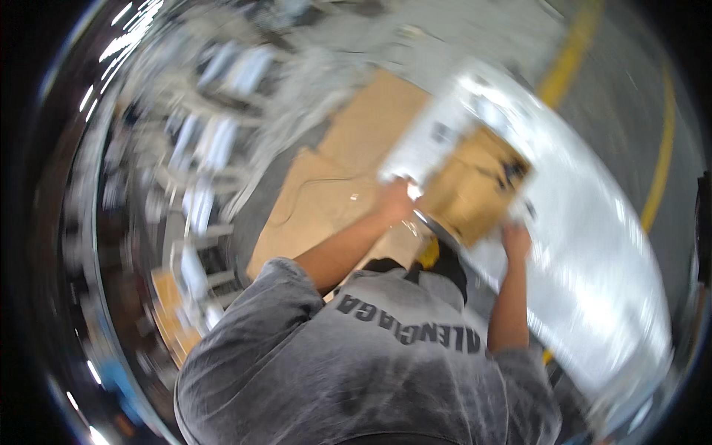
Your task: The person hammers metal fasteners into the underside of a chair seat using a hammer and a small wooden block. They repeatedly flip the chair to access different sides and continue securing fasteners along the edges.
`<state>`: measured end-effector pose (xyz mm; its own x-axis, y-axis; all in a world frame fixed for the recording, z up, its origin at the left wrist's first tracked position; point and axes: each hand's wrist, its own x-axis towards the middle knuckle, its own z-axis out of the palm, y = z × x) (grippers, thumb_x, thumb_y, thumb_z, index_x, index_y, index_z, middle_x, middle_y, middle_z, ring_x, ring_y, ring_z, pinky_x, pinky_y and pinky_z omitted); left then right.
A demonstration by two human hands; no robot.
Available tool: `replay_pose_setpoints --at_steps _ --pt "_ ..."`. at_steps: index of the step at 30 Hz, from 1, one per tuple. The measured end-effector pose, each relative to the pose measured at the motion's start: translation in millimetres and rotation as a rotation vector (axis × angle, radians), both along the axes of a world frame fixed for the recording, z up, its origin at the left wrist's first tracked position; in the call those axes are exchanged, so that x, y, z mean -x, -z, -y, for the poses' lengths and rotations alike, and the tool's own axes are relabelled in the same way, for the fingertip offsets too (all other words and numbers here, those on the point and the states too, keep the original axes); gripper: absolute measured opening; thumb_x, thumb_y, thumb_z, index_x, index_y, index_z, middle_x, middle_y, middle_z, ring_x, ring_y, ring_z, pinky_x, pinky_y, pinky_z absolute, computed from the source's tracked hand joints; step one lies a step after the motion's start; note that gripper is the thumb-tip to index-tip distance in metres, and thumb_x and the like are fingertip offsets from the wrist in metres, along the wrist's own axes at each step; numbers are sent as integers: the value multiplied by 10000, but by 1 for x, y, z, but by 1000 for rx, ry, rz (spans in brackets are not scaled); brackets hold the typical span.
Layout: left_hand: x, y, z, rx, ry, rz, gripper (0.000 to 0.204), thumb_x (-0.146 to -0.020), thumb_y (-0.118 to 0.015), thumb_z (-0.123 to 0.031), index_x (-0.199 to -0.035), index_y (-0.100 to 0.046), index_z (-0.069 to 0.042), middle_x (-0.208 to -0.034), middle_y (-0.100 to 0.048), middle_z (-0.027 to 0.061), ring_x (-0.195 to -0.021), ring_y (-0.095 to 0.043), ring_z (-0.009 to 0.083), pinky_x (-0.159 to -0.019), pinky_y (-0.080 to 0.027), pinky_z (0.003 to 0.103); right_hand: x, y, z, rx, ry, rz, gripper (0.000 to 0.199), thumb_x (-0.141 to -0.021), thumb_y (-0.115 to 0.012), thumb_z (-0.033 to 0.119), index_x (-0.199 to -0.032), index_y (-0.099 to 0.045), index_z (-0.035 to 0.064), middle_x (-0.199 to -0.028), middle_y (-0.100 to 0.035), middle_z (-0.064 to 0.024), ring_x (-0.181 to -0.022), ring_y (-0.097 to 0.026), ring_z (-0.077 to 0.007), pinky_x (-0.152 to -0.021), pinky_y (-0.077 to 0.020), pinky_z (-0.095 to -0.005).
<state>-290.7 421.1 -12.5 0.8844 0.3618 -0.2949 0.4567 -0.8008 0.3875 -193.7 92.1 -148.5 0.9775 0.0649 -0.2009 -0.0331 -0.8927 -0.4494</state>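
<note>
A brown cardboard box is in front of me, with dark marks or dark items near its far right side; blur hides which. My left hand is closed at the box's left edge, beside a small bright patch. On the opposite side, my right hand is curled against the box's near right corner. The fingers of both are smeared by motion, though the box sits between them. A dark curved band with a shiny edge shows just below the box, near a yellow patch.
A long surface covered in shiny whitish wrap stretches along the right. Flat cardboard sheets lie on the floor to the left. Farther left stand blurred racks with pale blue-white pieces. Yellow lines mark the grey floor.
</note>
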Motion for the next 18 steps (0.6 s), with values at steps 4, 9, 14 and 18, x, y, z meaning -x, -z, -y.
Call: replay_pose_setpoints --at_steps 4,9,14,18 --pt "101 -19 -67 282 -151 327 151 -836 -645 -161 -910 -666 -30 -899 -679 202 -853 -669 351 -745 -536 440 -17 -21 15 -81 26 49 470 -954 -649 401 -935 -682 -67 -902 -701 -274 -847 -673 -433 -759 -522 -517" --pt "242 -20 -85 282 -691 396 118 -839 -619 -124 -786 -640 -21 -717 -634 179 -635 -604 298 -632 -497 412 -69 -117 -106 -288 -109 291 330 -1028 -580 294 -943 -628 -21 -826 -638 -153 -734 -570 -290 -706 -492 -406" --pt "338 11 -79 586 -1092 522 129 -893 -622 -145 -869 -668 -28 -752 -675 112 -652 -629 207 -603 -518 370 -27 -172 -327 -615 -585 328 270 -1034 -567 220 -979 -618 -39 -817 -599 -96 -754 -510 -201 -722 -469 -336" --pt "419 -16 -138 758 -1262 843 118 -955 -592 -98 -970 -677 -19 -790 -671 49 -679 -617 97 -570 -504 272 66 -139 -483 -588 -871 -30 178 -991 -567 155 -926 -619 -3 -755 -601 -84 -664 -534 -167 -598 -467 -319"
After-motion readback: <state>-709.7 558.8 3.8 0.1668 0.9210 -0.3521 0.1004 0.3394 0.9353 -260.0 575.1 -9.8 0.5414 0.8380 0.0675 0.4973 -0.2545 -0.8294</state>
